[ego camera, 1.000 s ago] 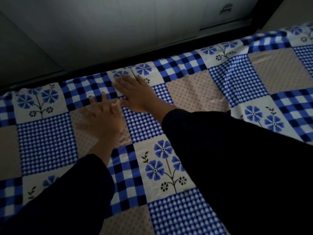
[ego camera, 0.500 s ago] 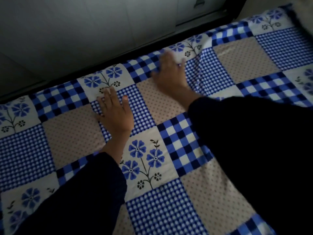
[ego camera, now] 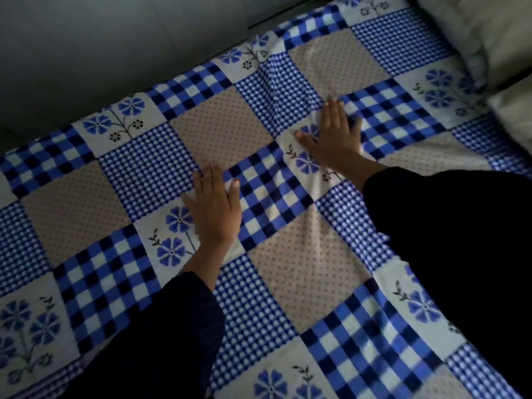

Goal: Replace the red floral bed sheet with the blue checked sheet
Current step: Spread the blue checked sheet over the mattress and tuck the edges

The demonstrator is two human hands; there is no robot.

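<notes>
Blue checked sheet (ego camera: 302,283) lies spread on the bed, filling the view, with soft creases around 1 o'clock. Left hand (ego camera: 214,214) rests flat near the centre, fingers straight and slightly apart, its grip holding nothing. Right hand (ego camera: 334,139) presses flat at 1 o'clock on a flower square (ego camera: 309,165), grip likewise spread; half a second ago it was by the far edge at 12 o'clock. White pillow (ego camera: 489,30) now shows at 2 o'clock

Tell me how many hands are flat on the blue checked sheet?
2. The left hand lies flat on the blue checked sheet mid-view; the right hand lies flat on it farther up, to the right.
</notes>
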